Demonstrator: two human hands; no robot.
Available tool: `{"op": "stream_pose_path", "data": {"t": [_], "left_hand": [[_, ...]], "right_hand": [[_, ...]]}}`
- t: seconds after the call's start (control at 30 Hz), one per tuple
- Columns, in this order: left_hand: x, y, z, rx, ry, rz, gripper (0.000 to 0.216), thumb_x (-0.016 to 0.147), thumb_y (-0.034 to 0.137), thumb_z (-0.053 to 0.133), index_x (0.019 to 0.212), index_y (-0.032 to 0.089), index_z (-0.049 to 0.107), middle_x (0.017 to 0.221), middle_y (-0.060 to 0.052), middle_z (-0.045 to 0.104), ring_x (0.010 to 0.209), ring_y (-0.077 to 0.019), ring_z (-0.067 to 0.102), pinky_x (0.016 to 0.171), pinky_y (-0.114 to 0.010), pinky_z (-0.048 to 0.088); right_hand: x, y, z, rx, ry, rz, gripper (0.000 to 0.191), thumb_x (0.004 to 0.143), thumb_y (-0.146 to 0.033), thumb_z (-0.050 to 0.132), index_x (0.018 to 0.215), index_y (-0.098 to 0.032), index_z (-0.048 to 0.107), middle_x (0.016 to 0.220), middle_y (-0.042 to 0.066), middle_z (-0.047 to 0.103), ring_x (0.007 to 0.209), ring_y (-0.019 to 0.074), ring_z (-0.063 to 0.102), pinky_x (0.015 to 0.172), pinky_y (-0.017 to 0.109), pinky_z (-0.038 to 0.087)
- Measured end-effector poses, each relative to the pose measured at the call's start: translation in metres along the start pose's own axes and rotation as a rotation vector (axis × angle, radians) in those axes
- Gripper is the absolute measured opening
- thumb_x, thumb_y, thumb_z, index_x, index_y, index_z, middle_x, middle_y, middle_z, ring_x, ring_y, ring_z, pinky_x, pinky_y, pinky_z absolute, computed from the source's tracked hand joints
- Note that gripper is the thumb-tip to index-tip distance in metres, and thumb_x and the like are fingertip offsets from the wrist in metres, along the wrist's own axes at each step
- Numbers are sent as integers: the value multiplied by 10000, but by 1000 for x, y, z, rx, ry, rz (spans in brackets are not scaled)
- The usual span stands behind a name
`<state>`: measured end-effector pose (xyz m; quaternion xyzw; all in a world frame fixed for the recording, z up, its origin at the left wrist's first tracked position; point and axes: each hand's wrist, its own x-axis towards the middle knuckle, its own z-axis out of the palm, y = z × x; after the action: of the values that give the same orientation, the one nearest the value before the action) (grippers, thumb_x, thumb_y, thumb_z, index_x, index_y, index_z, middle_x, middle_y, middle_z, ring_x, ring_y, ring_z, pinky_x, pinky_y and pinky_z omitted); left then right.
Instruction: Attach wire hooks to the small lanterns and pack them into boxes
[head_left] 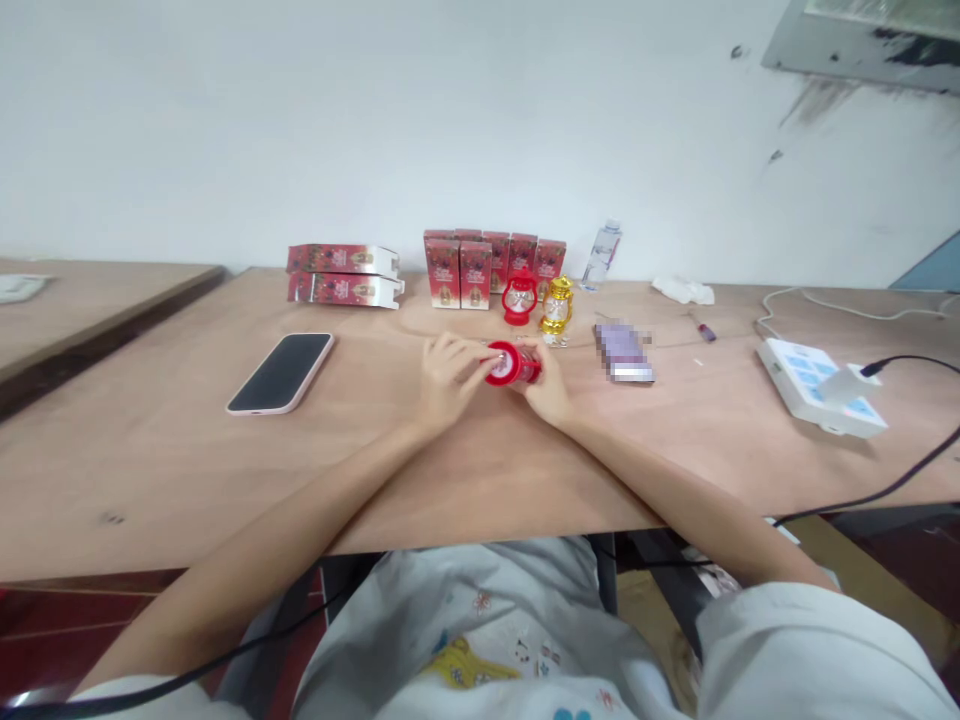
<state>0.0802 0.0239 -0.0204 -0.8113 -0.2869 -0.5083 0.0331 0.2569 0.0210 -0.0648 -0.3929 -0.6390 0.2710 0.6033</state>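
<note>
My right hand [549,385] is wrapped round a small red toy lantern [526,368], which lies on its side with its round base turned toward me. At that base, my left hand [448,380] brings thumb and forefinger together in a pinch. Something tiny and silvery seems to be at the fingertips, too small to name. Just behind my hands stand another red lantern [519,297] and a gold lantern [556,306], both upright. Some small pale bits [553,341] lie on the table by the gold one.
Several red printed boxes [475,276] stand upright near the wall, with flattened cartons [341,290] to their left. Two phones lie on the table: a dark-screened one [283,374] and a purplish one [625,352]. A bottle [602,255], tissue [684,290] and power strip [819,388] are rightward.
</note>
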Motion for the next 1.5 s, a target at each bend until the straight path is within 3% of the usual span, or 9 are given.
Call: {"op": "stream_pose_path", "data": {"t": [0.37, 0.5, 0.6, 0.67, 0.8, 0.93, 1.03, 1.27, 1.5], "left_hand": [[-2, -8, 3, 66, -6, 61, 154, 890, 317, 584, 923, 268, 727, 858, -23, 672, 787, -159, 542, 753, -336, 384], [-5, -8, 5, 107, -48, 103, 250, 928, 294, 504, 1103, 269, 680, 1002, -50, 671, 827, -164, 545, 778, -348, 364], [-2, -18, 13, 147, -29, -15, 356, 955, 309, 418, 1258, 236, 591, 1101, -89, 639, 922, -195, 538, 828, -372, 362], [5, -32, 21, 202, -96, -160, 359, 956, 324, 399, 1231, 239, 615, 1090, -98, 642, 975, -228, 531, 859, -407, 357], [27, -66, 39, 313, -431, -460, 352, 942, 374, 414, 1064, 233, 713, 1066, -128, 666, 1087, -339, 507, 917, -557, 328], [45, -82, 52, 354, -646, -430, 285, 902, 399, 509, 1026, 262, 726, 1137, -102, 670, 1172, -364, 486, 1022, -651, 217], [51, -83, 57, 394, -696, -389, 242, 878, 357, 557, 996, 240, 733, 1133, -104, 679, 1175, -348, 495, 1060, -637, 189], [55, -77, 62, 385, -701, -350, 221, 863, 325, 565, 950, 226, 743, 1065, -99, 709, 1061, -305, 581, 1031, -558, 290], [58, -73, 64, 390, -728, -321, 255, 879, 288, 511, 1012, 234, 721, 1116, -95, 694, 1079, -292, 584, 1025, -517, 303]], "right_hand": [[-1, -5, 1, 19, 8, -6, 446, 618, -97, 696, 1005, -239, 528, 1022, 12, 668, 957, 187, 641, 878, 345, 500], [1, -2, 1, 54, 71, 47, 492, 566, -90, 714, 997, -239, 529, 1027, 10, 660, 987, 193, 625, 918, 371, 488], [6, 3, 0, 69, 180, 156, 537, 512, -89, 738, 979, -242, 519, 1005, 7, 647, 970, 202, 619, 921, 407, 486], [8, 5, -3, 64, 244, 211, 539, 506, -99, 740, 971, -244, 510, 1003, 5, 638, 964, 201, 615, 929, 426, 483], [11, 7, -7, 52, 287, 218, 526, 529, -119, 730, 990, -244, 509, 1055, 13, 628, 1005, 200, 605, 958, 435, 473], [10, 8, -7, 39, 265, 207, 524, 532, -104, 720, 995, -243, 516, 1059, 11, 622, 1012, 199, 603, 974, 436, 462], [9, 10, -6, 29, 248, 201, 530, 531, -91, 708, 998, -248, 514, 1042, 6, 618, 995, 199, 605, 957, 432, 467], [9, 9, -5, 45, 221, 199, 539, 524, -77, 702, 990, -256, 499, 1066, -1, 629, 1024, 207, 606, 974, 442, 457], [8, 6, -3, 71, 232, 213, 543, 511, -64, 701, 975, -254, 495, 1026, -9, 629, 996, 197, 615, 937, 414, 487]]}}
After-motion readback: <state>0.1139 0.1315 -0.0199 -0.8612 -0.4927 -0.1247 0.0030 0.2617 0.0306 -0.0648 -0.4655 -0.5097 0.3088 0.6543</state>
